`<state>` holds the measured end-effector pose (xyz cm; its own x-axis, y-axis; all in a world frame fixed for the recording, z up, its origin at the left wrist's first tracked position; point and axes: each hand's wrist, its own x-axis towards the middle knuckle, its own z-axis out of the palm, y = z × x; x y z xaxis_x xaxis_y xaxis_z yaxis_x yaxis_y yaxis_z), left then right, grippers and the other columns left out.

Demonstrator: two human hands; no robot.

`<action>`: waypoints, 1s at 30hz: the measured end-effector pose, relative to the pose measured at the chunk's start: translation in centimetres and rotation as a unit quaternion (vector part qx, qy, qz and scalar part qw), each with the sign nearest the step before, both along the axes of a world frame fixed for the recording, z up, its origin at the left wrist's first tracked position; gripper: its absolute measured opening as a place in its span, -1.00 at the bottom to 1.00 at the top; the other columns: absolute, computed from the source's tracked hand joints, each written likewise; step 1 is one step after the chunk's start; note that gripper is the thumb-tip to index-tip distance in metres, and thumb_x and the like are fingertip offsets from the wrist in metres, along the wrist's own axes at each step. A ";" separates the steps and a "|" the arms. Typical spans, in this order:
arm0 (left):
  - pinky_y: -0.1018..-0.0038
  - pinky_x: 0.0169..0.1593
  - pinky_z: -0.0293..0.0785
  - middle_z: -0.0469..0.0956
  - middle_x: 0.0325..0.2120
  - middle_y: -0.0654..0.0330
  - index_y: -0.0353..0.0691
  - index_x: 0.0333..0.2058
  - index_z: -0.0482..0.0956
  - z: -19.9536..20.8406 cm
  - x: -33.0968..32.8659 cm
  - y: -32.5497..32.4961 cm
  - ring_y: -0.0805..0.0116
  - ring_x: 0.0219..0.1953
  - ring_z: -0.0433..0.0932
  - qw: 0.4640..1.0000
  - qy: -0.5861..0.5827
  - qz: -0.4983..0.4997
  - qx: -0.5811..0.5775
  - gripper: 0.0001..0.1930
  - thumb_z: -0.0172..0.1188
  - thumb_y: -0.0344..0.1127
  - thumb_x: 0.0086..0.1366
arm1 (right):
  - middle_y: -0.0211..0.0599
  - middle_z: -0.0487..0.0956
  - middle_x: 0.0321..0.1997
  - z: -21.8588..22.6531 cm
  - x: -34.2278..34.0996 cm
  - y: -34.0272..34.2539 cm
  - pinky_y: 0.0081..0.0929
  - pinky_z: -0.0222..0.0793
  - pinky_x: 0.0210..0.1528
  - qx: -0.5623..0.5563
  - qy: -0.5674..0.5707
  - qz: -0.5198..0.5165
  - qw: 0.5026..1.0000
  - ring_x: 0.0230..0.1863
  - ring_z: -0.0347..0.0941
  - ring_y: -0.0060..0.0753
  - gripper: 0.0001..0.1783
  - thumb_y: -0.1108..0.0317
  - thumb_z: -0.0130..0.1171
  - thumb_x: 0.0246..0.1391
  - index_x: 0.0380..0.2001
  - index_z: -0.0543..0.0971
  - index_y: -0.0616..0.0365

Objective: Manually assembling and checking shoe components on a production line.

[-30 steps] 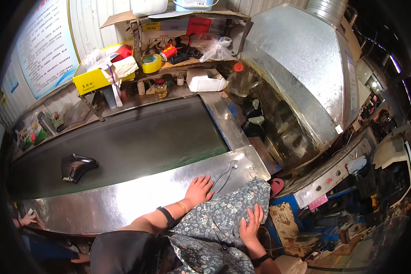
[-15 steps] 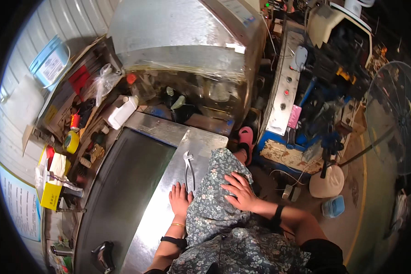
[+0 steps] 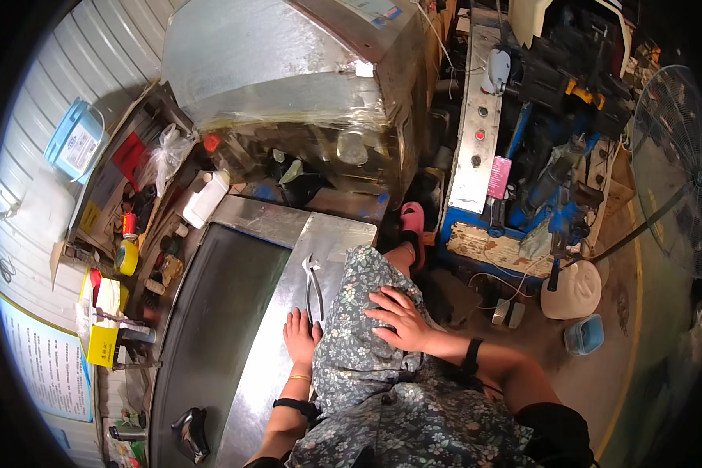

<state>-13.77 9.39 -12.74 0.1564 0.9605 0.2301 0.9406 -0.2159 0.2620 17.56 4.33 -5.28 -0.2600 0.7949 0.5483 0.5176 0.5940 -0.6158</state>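
Overall, a metal hood [image 3: 273, 62] fills the far side, with a machine [image 3: 469, 156] to its right. Nearer, on the left, runs a dark belt [image 3: 222, 312], bordered on its right by a bare metal ledge [image 3: 264, 382]. Floral cloth [image 3: 366, 335] covers the lap just right of the ledge. The right hand [image 3: 402, 321] lies loosely spread on that cloth, grasping nothing. The left hand [image 3: 299, 337] rests flat on the ledge, unclenched; whether its fingers touch the pliers' handles, I cannot tell. A black shoe [image 3: 192, 435] sits at the belt's near end, and the pliers [image 3: 310, 267] lie on the ledge just beyond the left hand, jaws pointing far.

A shift of the knee or a snag of cloth could knock the pliers off the ledge; a careless left hand could push them onto the belt. If the belt ran, the shoe could be carried along unattended.

Print shows on a blue-edged poster [image 3: 51, 366], a blue bucket's [image 3: 76, 144] white label, a yellow box [image 3: 101, 345] and a pink tag [image 3: 498, 178], mostly too small to read.
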 end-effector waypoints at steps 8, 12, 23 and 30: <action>0.03 0.30 0.10 0.33 0.24 -0.06 -0.23 0.15 0.44 -0.2 -0.5 0.2 -0.08 0.30 0.24 1.000 0.014 0.002 0.001 -0.46 0.09 -0.08 0.27 | -0.31 0.25 0.42 -0.5 0.4 0.4 -0.07 0.04 0.39 -0.017 0.017 0.023 0.999 0.44 0.05 -0.03 -0.53 0.15 0.16 0.20 0.18 0.50 -0.12; 0.03 0.31 0.09 0.31 0.25 -0.06 -0.22 0.17 0.43 0.0 -0.3 0.1 -0.08 0.30 0.23 1.000 0.016 0.000 -0.007 -0.46 0.07 -0.08 0.28 | -0.32 0.24 0.42 -0.7 0.6 0.2 -0.07 0.02 0.39 -0.024 0.026 0.022 0.999 0.44 0.05 -0.03 -0.53 0.15 0.16 0.19 0.18 0.49 -0.14; 0.02 0.32 0.08 0.31 0.25 -0.08 -0.24 0.16 0.42 0.1 -0.2 0.0 -0.11 0.30 0.22 1.000 0.012 0.003 -0.004 -0.46 0.07 -0.09 0.27 | -0.31 0.24 0.43 -0.6 0.6 0.3 -0.08 0.00 0.39 -0.031 0.013 0.024 0.999 0.44 0.05 -0.03 -0.53 0.15 0.16 0.19 0.18 0.49 -0.13; 0.01 0.32 0.07 0.32 0.25 -0.07 -0.22 0.16 0.43 -0.1 -0.2 0.0 -0.09 0.31 0.22 1.000 0.009 0.003 -0.001 -0.47 0.07 -0.09 0.28 | -0.31 0.24 0.43 -0.9 0.2 0.3 -0.07 0.01 0.39 -0.026 0.012 0.013 1.000 0.44 0.04 -0.02 -0.54 0.15 0.14 0.21 0.18 0.49 -0.11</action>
<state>-13.94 9.44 -12.87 0.1538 0.9619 0.2259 0.9465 -0.2090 0.2458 17.76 4.62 -6.23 -0.2683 0.8161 0.5118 0.4878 0.5732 -0.6584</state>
